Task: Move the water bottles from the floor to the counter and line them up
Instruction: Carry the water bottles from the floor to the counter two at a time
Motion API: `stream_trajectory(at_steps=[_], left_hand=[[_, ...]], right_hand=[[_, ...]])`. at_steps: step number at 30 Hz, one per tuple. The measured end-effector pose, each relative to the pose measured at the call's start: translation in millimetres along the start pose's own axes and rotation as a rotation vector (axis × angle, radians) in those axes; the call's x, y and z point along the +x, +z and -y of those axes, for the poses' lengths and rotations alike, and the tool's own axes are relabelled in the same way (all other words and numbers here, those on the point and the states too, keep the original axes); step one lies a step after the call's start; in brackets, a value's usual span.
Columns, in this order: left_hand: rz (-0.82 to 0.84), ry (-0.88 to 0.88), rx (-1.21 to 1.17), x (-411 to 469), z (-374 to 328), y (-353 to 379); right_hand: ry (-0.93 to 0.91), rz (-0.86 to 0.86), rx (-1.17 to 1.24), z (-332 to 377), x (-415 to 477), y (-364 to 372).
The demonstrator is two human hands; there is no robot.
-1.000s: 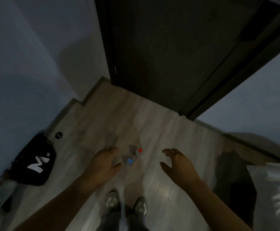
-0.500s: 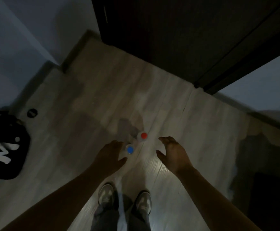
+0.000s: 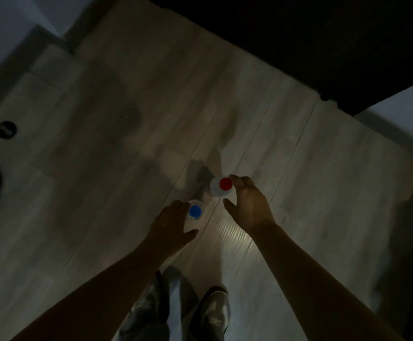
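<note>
**One hand to each bottle, both still on the floor**

The red-capped bottle (image 3: pixel 221 187) and the blue-capped bottle (image 3: pixel 194 212) stand upright on the floor (image 3: pixel 102 119), just beside each other. The right hand (image 3: pixel 248 205) curls wide around the red one; the left hand (image 3: pixel 169 223) cups the blue one, contact unclear. Pairing hands likely allows lifting both together. Shoes (image 3: pixel 214 313) stand near; no surface shows.

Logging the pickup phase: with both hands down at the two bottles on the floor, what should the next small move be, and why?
Probably close both hands and lift. The left hand curls beside the blue-capped bottle and the right hand has fingers spread around the red-capped bottle, but neither grip looks closed. Both bottles stand upright on the floor.
</note>
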State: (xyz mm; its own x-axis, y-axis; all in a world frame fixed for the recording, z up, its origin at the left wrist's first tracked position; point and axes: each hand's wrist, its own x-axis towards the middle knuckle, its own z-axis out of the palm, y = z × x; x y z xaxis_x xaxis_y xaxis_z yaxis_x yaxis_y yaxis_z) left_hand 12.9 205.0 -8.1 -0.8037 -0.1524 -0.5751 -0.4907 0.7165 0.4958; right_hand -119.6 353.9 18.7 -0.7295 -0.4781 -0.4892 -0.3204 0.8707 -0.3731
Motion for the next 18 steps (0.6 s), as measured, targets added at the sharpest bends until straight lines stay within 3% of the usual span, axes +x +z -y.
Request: stream_trajectory(at_steps=[14, 18], left_hand=[[-0.171, 0.074, -0.040, 51, 18, 43], [-0.161, 0.053, -0.108, 47, 19, 36]], right_hand=[[-0.058, -0.103, -0.020, -18, 41, 35], [-0.025, -0.056, 0.012, -15, 36, 29]])
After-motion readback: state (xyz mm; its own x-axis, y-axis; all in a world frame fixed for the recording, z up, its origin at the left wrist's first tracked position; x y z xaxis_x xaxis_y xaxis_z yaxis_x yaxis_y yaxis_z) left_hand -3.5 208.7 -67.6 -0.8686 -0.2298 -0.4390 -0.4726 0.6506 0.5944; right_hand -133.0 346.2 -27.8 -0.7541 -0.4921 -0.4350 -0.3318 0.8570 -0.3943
